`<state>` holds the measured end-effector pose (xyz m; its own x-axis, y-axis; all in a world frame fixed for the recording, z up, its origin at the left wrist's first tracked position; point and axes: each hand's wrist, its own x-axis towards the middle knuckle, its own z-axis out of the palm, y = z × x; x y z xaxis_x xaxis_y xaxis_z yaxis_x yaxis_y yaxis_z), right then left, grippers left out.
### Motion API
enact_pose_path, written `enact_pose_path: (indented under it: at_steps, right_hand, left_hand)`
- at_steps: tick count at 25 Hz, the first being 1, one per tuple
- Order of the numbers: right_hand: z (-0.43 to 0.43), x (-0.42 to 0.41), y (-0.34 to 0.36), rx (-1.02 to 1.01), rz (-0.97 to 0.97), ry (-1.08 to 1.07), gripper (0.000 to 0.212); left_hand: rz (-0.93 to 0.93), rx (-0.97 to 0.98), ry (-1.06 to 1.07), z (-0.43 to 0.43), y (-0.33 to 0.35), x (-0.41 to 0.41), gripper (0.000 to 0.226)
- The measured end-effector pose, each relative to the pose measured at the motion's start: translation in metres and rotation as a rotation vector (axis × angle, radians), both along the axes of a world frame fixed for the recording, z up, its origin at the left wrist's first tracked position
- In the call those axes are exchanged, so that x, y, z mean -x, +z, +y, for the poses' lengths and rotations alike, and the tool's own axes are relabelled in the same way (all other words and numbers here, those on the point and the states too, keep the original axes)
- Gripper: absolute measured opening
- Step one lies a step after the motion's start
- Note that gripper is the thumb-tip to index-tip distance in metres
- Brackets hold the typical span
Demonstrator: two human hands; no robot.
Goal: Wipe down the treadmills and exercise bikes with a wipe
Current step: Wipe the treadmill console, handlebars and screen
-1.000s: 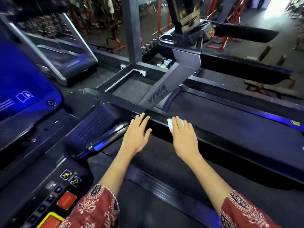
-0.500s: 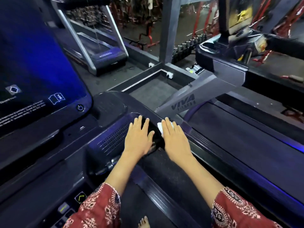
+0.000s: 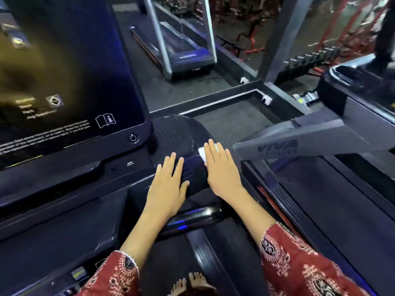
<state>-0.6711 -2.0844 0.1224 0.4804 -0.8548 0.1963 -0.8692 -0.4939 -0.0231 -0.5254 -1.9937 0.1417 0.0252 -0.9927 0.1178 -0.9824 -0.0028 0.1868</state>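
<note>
1. Pressing flat on the white wipe, the right hand lies palm down on the rounded right corner of the treadmill console. Its fingers are straight and close together. They are not curled round the cloth.
2. Only a corner of the wipe shows, peeking out on the index-finger side. The rest is hidden under the palm, so I cannot tell how it is folded.
3. Just beside it, the left hand rests palm down on the same dark housing. Its fingers are straight, slightly apart, and hold nothing.
4. What matters for the coming stroke is that the wipe sits under the right hand alone, and the left hand lies directly to its left. A sweep leftward across the console would meet the left hand first. The perforated dome ahead and the glossy hand grip back toward the body are the open directions.
5. That grip's long axis runs roughly left to right below both wrists, so wiping it likely means drawing the right hand back and then along it.
6. The big display screen stands well to the left, nearer the left hand, which has no cloth.
7. A neighbouring treadmill's grey upright lies to the right, apart from both hands.
</note>
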Motion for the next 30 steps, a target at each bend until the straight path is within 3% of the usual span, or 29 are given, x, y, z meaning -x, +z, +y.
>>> enact_pose_path:
  at_steps: [4, 7, 9, 12, 14, 16, 19, 24, 27, 30]
  right_hand:
    - [-0.025, 0.007, 0.005, -0.034, 0.027, 0.365, 0.065]
    - [-0.022, 0.02, 0.006, -0.055, -0.051, 0.323, 0.063]
    - [-0.018, 0.01, 0.008, -0.165, -0.245, 0.267, 0.063]
    - [-0.019, -0.012, 0.016, -0.17, -0.37, 0.363, 0.045]
    - [-0.028, -0.024, 0.021, -0.164, -0.241, 0.439, 0.045]
    - [-0.042, -0.039, 0.029, -0.192, -0.051, 0.493, 0.068]
    - [-0.078, -0.065, 0.032, -0.283, 0.037, 0.576, 0.084]
    - [-0.096, -0.064, 0.029, -0.258, 0.031, 0.343, 0.068]
    - [-0.073, -0.054, 0.03, -0.29, 0.028, 0.377, 0.081]
    - [-0.097, -0.081, 0.035, -0.374, 0.014, 0.452, 0.058]
  left_hand:
    - [0.022, 0.036, 0.08, -0.001, -0.001, -0.005, 0.069]
    - [0.021, 0.049, 0.13, -0.003, -0.001, -0.007, 0.059]
    - [-0.006, 0.068, 0.139, -0.005, 0.001, -0.005, 0.047]
    - [-0.023, 0.029, 0.178, -0.011, 0.01, -0.003, 0.05]
    - [-0.041, -0.001, 0.211, -0.016, 0.012, -0.004, 0.049]
    - [-0.053, -0.026, 0.233, -0.022, 0.011, -0.005, 0.048]
    - [-0.021, -0.045, 0.288, -0.031, 0.011, -0.002, 0.049]
    - [0.063, -0.106, 0.347, -0.047, 0.017, 0.004, 0.051]
    - [0.098, -0.135, 0.404, -0.063, 0.021, 0.002, 0.051]
    - [0.181, -0.063, 0.462, -0.084, 0.029, -0.005, 0.049]
